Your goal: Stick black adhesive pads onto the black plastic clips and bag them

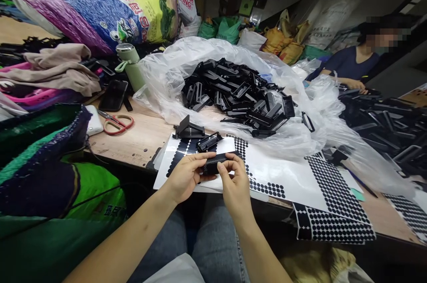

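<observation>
Between my left hand (187, 175) and my right hand (235, 180) is a small black plastic part (213, 165) with a ribbed, carbon-like surface. Fingers of both hands close around its ends, and my right thumb rests on its face. Below it lies a white sheet of round black stickers (267, 187). Just beyond my hands, a black part with an upright flap (189, 128) and an open black frame (208, 141) sit on the sheet. Farther back, a heap of similar black parts (233, 91) lies on clear plastic.
Red-handled scissors (118, 125), a phone (114, 95) and a green flask (130, 67) stand to the left. More sticker sheets (336, 189) overhang the table edge at right. A co-worker (353, 60) sits behind another heap of black parts (376, 118). A large printed sack (110, 7) fills the back left.
</observation>
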`<state>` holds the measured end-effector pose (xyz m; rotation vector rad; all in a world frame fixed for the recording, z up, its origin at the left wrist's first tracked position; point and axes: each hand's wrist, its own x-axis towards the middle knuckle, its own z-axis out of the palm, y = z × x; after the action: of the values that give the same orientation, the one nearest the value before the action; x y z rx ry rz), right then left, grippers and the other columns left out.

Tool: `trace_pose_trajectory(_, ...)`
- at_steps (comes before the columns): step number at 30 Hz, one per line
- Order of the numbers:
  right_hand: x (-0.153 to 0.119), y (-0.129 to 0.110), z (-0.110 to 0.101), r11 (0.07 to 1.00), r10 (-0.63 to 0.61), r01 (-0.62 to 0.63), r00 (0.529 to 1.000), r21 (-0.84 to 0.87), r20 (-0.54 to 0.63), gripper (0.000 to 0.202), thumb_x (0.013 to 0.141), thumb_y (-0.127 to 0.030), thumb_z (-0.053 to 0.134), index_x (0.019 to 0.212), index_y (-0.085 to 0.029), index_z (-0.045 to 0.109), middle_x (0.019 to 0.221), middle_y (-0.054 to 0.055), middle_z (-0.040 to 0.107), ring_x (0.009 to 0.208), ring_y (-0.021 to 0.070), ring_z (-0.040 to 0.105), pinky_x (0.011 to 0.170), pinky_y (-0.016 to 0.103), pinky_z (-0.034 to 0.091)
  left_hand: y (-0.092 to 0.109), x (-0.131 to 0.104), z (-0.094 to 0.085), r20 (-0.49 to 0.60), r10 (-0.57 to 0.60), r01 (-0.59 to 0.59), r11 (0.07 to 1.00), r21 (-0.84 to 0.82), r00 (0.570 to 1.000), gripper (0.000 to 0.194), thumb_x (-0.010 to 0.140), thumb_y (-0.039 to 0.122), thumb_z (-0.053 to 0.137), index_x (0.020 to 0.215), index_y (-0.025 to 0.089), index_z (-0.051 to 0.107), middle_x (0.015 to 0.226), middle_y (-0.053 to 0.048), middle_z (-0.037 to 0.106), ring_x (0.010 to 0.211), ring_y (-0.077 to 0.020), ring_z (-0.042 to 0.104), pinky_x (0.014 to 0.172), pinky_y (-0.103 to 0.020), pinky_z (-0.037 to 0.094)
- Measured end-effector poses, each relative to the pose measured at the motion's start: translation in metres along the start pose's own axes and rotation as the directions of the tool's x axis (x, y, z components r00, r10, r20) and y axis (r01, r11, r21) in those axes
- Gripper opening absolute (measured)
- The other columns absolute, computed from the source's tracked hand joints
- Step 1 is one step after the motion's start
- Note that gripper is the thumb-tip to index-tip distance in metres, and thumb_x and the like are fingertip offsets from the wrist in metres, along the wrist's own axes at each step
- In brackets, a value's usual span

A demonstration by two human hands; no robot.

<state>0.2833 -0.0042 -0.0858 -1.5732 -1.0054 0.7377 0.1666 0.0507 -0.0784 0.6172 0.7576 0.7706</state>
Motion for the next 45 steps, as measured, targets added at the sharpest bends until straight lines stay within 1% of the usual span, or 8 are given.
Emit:
trace_pose_trajectory(16, -0.007, 0.000, 0.003, 0.995, -0.042, 0.040, 0.999, -0.087, -0.020, 0.018, 0.083, -0.032, 0.047, 0.072, -0.019, 0.052, 0.110, 0.007, 0.047, 0.100, 0.0195, 0.048, 0.077, 0.031, 0.040, -0.004, -0.006, 0.006, -0.024, 0.013, -0.011, 0.999, 0.046, 1.000, 0.023, 0.076, 0.014, 0.054, 0.096, 0.011, 0.066, 0.088, -0.010, 0.066, 0.080, -0.0184, 0.061, 0.072, -0.036, 0.052)
trace_pose_trajectory(20, -0.003, 0.011, 0.002, 0.990, -0.087, 0.069, 0.986, -0.123, -0.144, 0.021, 0.076, -0.037, 0.056, 0.085, -0.020, 0.048, 0.110, 0.009, 0.047, 0.089, 0.0176, 0.050, 0.072, 0.030, 0.042, -0.008, -0.004, 0.008, -0.041, 0.065, -0.060, 0.992, 0.114, 0.997, 0.025, 0.071, 0.015, 0.063, 0.096, 0.012, 0.066, 0.097, -0.010, 0.065, 0.087, -0.0193, 0.061, 0.075, -0.032, 0.052)
trace_pose_trajectory(23, 0.016, 0.036, -0.023, 0.968, -0.022, -0.037, 0.972, -0.247, -0.233, 0.038, 0.071, -0.041, 0.058, 0.098, -0.020, 0.043, 0.103, 0.008, 0.051, 0.074, 0.0157, 0.050, 0.067, 0.030, 0.042, -0.009, 0.000, 0.007, -0.113, 0.086, -0.065, 0.983, 0.174, 0.990, 0.029, 0.068, 0.014, 0.066, 0.097, 0.011, 0.065, 0.100, -0.010, 0.064, 0.086, -0.0187, 0.062, 0.072, -0.030, 0.053)
trace_pose_trajectory(26, 0.039, 0.069, -0.063, 0.840, 0.086, -0.178, 0.976, -0.512, -0.199, 0.019, 0.080, -0.036, 0.044, 0.085, -0.018, 0.050, 0.086, 0.007, 0.054, 0.072, 0.0178, 0.051, 0.068, 0.031, 0.039, -0.008, 0.005, 0.006, -0.159, 0.066, -0.033, 0.979, 0.202, 0.985, 0.029, 0.069, 0.013, 0.065, 0.098, 0.011, 0.065, 0.098, -0.011, 0.064, 0.080, -0.0184, 0.063, 0.064, -0.028, 0.054)
trace_pose_trajectory(29, 0.054, 0.094, -0.089, 0.801, 0.098, -0.180, 0.980, -0.572, -0.171, 0.009, 0.073, -0.027, 0.050, 0.070, -0.018, 0.053, 0.078, 0.007, 0.052, 0.069, 0.0186, 0.050, 0.067, 0.031, 0.037, -0.007, 0.009, 0.007, -0.159, 0.032, -0.002, 0.982, 0.187, 0.987, 0.024, 0.071, 0.012, 0.062, 0.095, 0.010, 0.066, 0.097, -0.012, 0.064, 0.078, -0.0186, 0.063, 0.061, -0.029, 0.054)
trace_pose_trajectory(33, 0.058, 0.106, -0.093, 0.821, 0.060, -0.114, 0.992, -0.560, -0.113, 0.010, 0.069, -0.023, 0.053, 0.059, -0.020, 0.051, 0.069, 0.003, 0.049, 0.066, 0.0176, 0.048, 0.066, 0.030, 0.036, -0.008, 0.012, 0.007, -0.162, -0.012, 0.036, 0.988, 0.148, 0.987, 0.020, 0.075, 0.012, 0.057, 0.092, 0.009, 0.066, 0.095, -0.014, 0.064, 0.078, -0.0190, 0.062, 0.062, -0.031, 0.055)
trace_pose_trajectory(38, 0.052, 0.093, -0.092, 0.857, 0.026, -0.071, 0.995, -0.510, -0.095, 0.013, 0.069, -0.024, 0.052, 0.057, -0.020, 0.051, 0.066, 0.002, 0.050, 0.063, 0.0174, 0.048, 0.064, 0.031, 0.037, -0.009, 0.015, 0.004, -0.150, -0.052, 0.067, 0.993, 0.099, 0.987, 0.019, 0.077, 0.011, 0.054, 0.091, 0.008, 0.066, 0.097, -0.016, 0.063, 0.079, -0.0220, 0.063, 0.064, -0.036, 0.055)
trace_pose_trajectory(45, 0.021, 0.028, -0.058, 0.986, -0.041, 0.054, 0.996, -0.158, 0.084, 0.015, 0.079, -0.032, 0.048, 0.073, -0.020, 0.054, 0.091, 0.004, 0.056, 0.085, 0.0166, 0.052, 0.075, 0.030, 0.040, -0.011, 0.012, 0.009, -0.141, -0.062, 0.080, 0.989, 0.122, 0.988, 0.020, 0.077, 0.010, 0.052, 0.091, 0.009, 0.066, 0.098, -0.015, 0.063, 0.082, -0.0215, 0.062, 0.068, -0.038, 0.054)
